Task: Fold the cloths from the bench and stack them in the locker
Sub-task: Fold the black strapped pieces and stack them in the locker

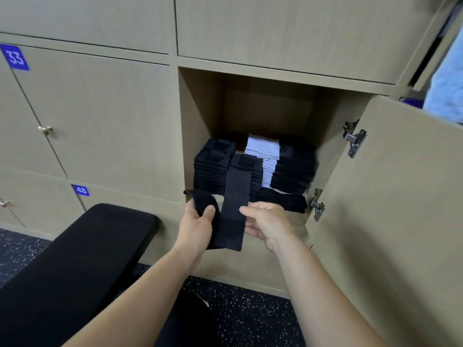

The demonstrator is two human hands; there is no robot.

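Before the open locker [198,108], left hand [196,225] and right hand [266,225] gripped one black cloth [234,196], long axis pointing toward the stacks [210,169] inside

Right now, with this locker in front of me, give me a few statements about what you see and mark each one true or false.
1. The locker door stands open. True.
2. The left grip and the right grip both hold the black mesh cloth. True.
3. Only black cloths lie in the locker. False: a white stack stands between the black stacks.
4. The blue label at the upper left reads 48. False: it reads 33; the 48 label sits lower, near the bench.
5. The black mesh cloth lies flat on a stack. False: it is held up in front of the locker opening.
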